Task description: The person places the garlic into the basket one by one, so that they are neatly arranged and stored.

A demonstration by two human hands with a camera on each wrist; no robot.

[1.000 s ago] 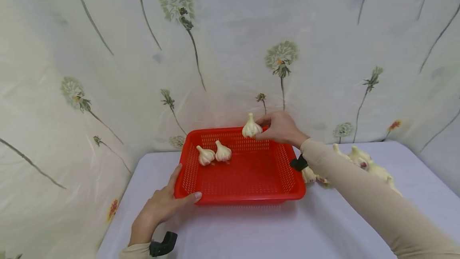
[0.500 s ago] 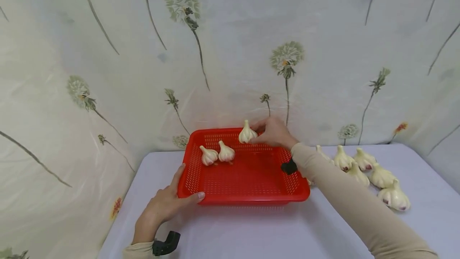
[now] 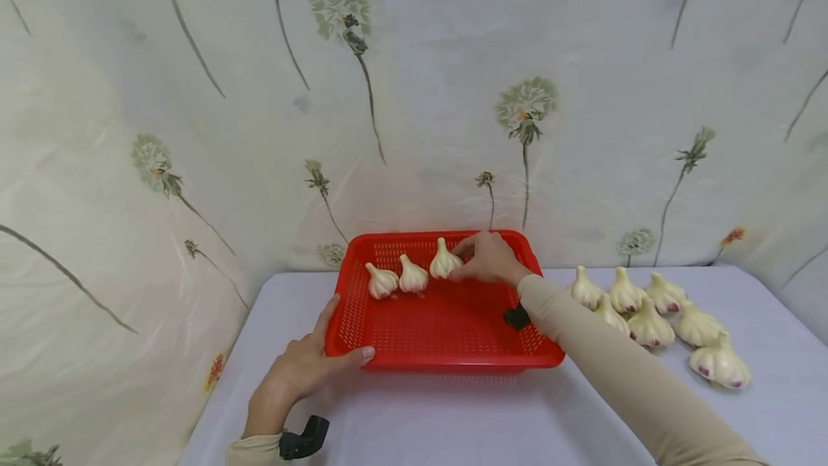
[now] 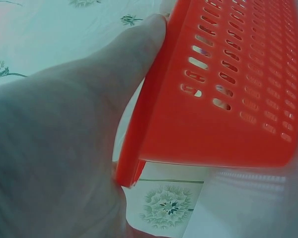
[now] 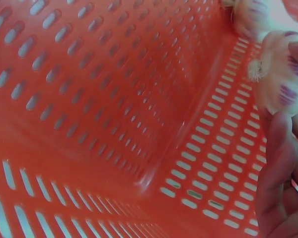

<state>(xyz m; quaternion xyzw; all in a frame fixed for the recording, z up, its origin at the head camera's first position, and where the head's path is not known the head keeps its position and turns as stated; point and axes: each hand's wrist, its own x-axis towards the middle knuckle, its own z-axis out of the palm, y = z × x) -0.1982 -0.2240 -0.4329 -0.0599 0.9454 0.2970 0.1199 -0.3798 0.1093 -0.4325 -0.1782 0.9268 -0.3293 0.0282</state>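
Note:
My right hand (image 3: 488, 259) pinches a garlic bulb (image 3: 443, 261), stem up, by its right side inside the red basket (image 3: 446, 362). In the right wrist view, my thumb and fingers press on this purple-streaked bulb (image 5: 278, 79) above the slotted floor. Two more garlic bulbs stand to its left, a middle bulb (image 3: 412, 275) and a leftmost bulb (image 3: 382, 282). My left hand (image 3: 304, 372) holds the basket's front left corner, thumb on the front rim and fingers along the left side. The left wrist view shows that hand against the rim (image 4: 156, 74); some fingertips are hidden.
Several garlic bulbs (image 3: 650, 326) stand grouped on the white tabletop (image 3: 453, 423) to the right of the basket, partly behind my right sleeve (image 3: 621, 365). A curtain (image 3: 420, 92) printed with dandelions hangs behind and at the left of the table.
My right hand has lowered the garlic bulb from above the back rim into the basket, close to the other two. The left hand stays on the corner. The head view has shifted slightly.

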